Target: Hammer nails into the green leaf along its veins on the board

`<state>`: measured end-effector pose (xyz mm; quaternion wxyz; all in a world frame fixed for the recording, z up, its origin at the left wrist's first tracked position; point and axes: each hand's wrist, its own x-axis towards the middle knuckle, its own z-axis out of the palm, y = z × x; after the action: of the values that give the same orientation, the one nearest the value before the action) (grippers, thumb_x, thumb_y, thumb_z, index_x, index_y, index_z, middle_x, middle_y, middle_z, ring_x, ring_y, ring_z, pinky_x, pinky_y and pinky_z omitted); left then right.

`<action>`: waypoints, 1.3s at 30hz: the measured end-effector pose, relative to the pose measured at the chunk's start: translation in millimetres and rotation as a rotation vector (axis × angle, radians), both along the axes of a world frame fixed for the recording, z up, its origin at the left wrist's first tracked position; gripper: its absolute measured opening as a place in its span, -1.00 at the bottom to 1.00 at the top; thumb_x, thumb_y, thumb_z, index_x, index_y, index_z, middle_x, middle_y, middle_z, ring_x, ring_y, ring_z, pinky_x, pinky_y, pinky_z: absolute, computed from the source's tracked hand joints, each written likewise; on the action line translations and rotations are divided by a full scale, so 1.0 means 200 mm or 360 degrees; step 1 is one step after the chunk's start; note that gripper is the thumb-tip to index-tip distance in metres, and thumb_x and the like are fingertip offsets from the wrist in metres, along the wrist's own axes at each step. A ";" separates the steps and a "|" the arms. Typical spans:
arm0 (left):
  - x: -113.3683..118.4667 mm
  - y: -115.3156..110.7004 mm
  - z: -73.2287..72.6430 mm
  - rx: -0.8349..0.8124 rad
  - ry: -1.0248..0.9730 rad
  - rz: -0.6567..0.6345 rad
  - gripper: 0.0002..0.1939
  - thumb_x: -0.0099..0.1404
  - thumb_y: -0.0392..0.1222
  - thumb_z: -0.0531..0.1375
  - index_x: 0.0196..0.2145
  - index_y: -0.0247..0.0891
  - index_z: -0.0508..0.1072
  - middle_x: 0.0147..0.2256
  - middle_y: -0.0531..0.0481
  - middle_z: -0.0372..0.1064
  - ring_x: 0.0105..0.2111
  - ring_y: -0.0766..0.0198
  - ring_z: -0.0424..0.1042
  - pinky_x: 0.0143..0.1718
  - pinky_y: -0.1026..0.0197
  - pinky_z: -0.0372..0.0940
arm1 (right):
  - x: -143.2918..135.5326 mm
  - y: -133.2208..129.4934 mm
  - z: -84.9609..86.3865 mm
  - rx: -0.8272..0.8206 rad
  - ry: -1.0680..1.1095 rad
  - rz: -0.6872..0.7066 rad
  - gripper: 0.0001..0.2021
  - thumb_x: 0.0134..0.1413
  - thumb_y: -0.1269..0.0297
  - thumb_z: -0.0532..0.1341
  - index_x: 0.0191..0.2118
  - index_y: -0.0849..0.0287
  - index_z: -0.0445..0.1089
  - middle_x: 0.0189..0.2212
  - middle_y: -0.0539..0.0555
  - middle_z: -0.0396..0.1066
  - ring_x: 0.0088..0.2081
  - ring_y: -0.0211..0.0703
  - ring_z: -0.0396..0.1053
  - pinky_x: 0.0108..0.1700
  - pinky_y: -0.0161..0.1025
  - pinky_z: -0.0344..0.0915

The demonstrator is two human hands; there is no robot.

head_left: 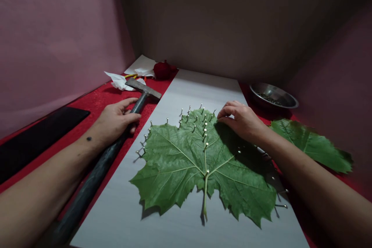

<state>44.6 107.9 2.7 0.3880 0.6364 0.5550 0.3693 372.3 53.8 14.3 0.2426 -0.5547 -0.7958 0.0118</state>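
Note:
My left hand (114,122) is wrapped round the handle of a hammer (97,182), close below its metal head. The hammer lies slanted along the left side of a white board (116,217). A large green leaf (177,155) is spread flat on the board. Several nails (207,145) stand along its middle vein and around its edges. My right hand (240,118) is at the leaf's upper right edge, with thumb and fingers pinched together. Whatever is between those fingertips, if anything, is hidden.
A metal bowl (274,96) of small dark pieces stands at the back right. Another green leaf (312,145) lies right of the board. White tissue (119,81) and a dark red round object (162,69) are at the back left. A black flat object (43,135) lies left.

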 end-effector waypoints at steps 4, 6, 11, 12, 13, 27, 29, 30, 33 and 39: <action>0.01 0.00 0.00 -0.0010 -0.0011 -0.0012 -0.25 0.00 -0.20 0.24 0.17 -0.32 0.20 -0.73 0.17 0.27 -0.73 0.38 0.22 -0.70 0.38 0.11 | 0.01 0.01 0.00 -0.0011 -0.0007 -0.0009 -0.88 -0.01 0.41 0.22 -0.50 0.10 0.42 -0.43 0.07 0.40 -0.29 -0.11 0.31 -0.21 -0.13 0.23; 0.01 0.00 0.00 -0.0010 -0.0008 -0.0010 -0.25 0.00 -0.20 0.24 0.18 -0.32 0.20 -0.72 0.18 0.27 -0.73 0.38 0.22 -0.69 0.38 0.12 | 0.01 0.02 0.00 -0.0039 -0.0002 -0.0007 -0.89 -0.02 0.40 0.23 -0.50 0.11 0.42 -0.43 0.07 0.40 -0.28 -0.10 0.31 -0.20 -0.12 0.23; 0.01 -0.02 0.02 -0.0025 0.0034 0.0000 -0.26 0.05 -0.21 0.23 0.19 -0.32 0.17 -0.75 0.20 0.24 -0.72 0.39 0.20 -0.68 0.39 0.10 | 0.01 0.04 0.04 -0.0158 -0.0055 0.0073 -0.91 -0.03 0.37 0.23 -0.50 0.11 0.42 -0.43 0.06 0.41 -0.26 -0.10 0.29 -0.16 -0.12 0.23; 0.01 -0.02 0.02 -0.0031 0.0039 -0.0004 -0.27 0.06 -0.21 0.23 0.20 -0.32 0.17 -0.75 0.20 0.24 -0.72 0.39 0.20 -0.67 0.38 0.10 | 0.01 0.04 0.04 -0.0167 -0.0064 0.0083 -0.91 -0.03 0.37 0.23 -0.50 0.10 0.41 -0.43 0.06 0.41 -0.26 -0.10 0.29 -0.15 -0.12 0.23; 0.01 -0.02 0.03 -0.0037 0.0043 -0.0007 -0.28 0.07 -0.21 0.22 0.20 -0.32 0.16 -0.74 0.21 0.24 -0.71 0.39 0.20 -0.67 0.38 0.10 | 0.01 0.04 0.05 -0.0170 -0.0067 0.0094 -0.91 -0.03 0.36 0.23 -0.51 0.10 0.41 -0.43 0.06 0.41 -0.26 -0.10 0.28 -0.15 -0.11 0.22; 0.03 -0.06 0.06 -0.0045 0.0112 -0.0052 -0.30 0.16 -0.16 0.20 0.22 -0.33 0.10 -0.68 0.22 0.23 -0.66 0.40 0.20 -0.57 0.34 0.11 | 0.03 0.06 0.03 -0.0194 0.0074 0.0204 -0.90 -0.07 0.34 0.30 -0.54 0.12 0.41 -0.31 0.07 0.42 -0.15 -0.07 0.21 -0.07 -0.11 0.18; 0.04 -0.06 0.07 -0.0054 0.0118 -0.0056 -0.30 0.16 -0.16 0.20 0.22 -0.33 0.10 -0.68 0.22 0.23 -0.66 0.40 0.20 -0.57 0.34 0.11 | 0.02 0.06 0.03 -0.0195 0.0077 0.0202 -0.89 -0.08 0.34 0.31 -0.54 0.12 0.41 -0.31 0.07 0.42 -0.16 -0.07 0.21 -0.09 -0.11 0.18; 0.04 -0.06 0.07 -0.0059 0.0122 -0.0054 -0.30 0.16 -0.16 0.20 0.22 -0.33 0.10 -0.68 0.22 0.23 -0.65 0.40 0.20 -0.58 0.35 0.10 | 0.02 0.06 0.03 -0.0196 0.0076 0.0197 -0.89 -0.08 0.33 0.31 -0.54 0.11 0.41 -0.33 0.07 0.41 -0.17 -0.07 0.21 -0.10 -0.11 0.18; 0.04 -0.06 0.07 -0.0070 0.0132 -0.0040 -0.29 0.16 -0.16 0.20 0.22 -0.33 0.10 -0.69 0.21 0.24 -0.66 0.41 0.19 -0.58 0.35 0.09 | 0.02 0.06 0.04 -0.0210 0.0074 0.0182 -0.88 -0.09 0.33 0.31 -0.56 0.10 0.40 -0.36 0.07 0.39 -0.19 -0.06 0.21 -0.12 -0.11 0.18; 0.05 -0.06 0.07 -0.0112 0.0155 -0.0002 -0.29 0.14 -0.19 0.20 0.23 -0.31 0.09 -0.71 0.24 0.22 -0.67 0.41 0.19 -0.60 0.38 0.08 | 0.02 0.06 0.03 -0.0278 0.0116 0.0156 -0.86 -0.11 0.32 0.32 -0.57 0.11 0.38 -0.40 0.07 0.38 -0.22 -0.09 0.21 -0.14 -0.12 0.19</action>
<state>54.1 95.1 17.2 0.3831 0.6399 0.5853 0.3179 375.4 66.4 20.5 0.2212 -0.5333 -0.8086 0.1131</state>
